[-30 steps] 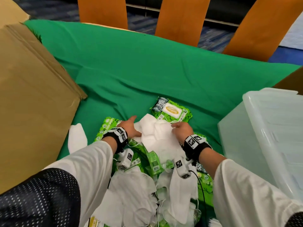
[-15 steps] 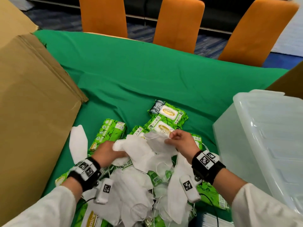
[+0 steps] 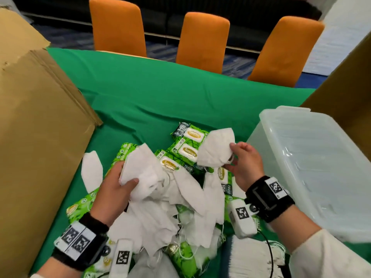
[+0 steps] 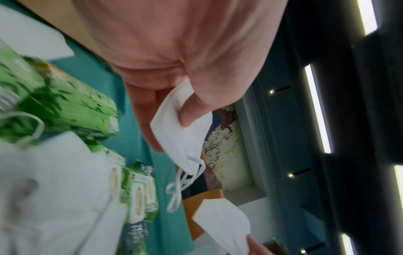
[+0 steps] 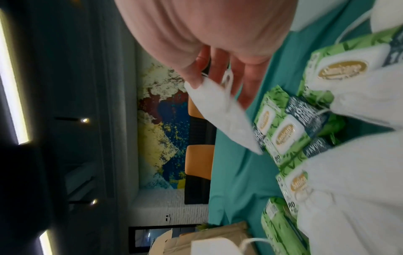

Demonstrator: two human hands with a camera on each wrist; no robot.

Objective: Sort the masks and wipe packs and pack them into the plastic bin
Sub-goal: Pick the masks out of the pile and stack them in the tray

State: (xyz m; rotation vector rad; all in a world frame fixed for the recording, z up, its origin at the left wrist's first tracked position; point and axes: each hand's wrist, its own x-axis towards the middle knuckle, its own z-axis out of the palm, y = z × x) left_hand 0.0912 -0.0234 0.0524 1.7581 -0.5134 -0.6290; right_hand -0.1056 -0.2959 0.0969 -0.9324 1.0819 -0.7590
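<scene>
A heap of white folded masks (image 3: 176, 201) lies over several green wipe packs (image 3: 187, 151) on the green cloth. My left hand (image 3: 114, 189) grips a bunch of white masks (image 3: 140, 169) above the heap; in the left wrist view its thumb and fingers pinch a mask (image 4: 176, 124). My right hand (image 3: 244, 163) pinches a single white mask (image 3: 216, 149) by its edge, lifted beside the clear plastic bin (image 3: 313, 163); the right wrist view shows that mask (image 5: 222, 113) between thumb and fingers.
A large brown cardboard box (image 3: 34, 137) stands at the left, another cardboard flap (image 3: 345, 97) behind the bin at the right. One loose mask (image 3: 91, 171) lies by the left box. Three orange chairs (image 3: 202, 41) stand beyond the table's far edge.
My right hand has lifted one mask out of the heap and moved it right, toward the bin. My left hand has gathered a bunch of masks and raised it off the heap.
</scene>
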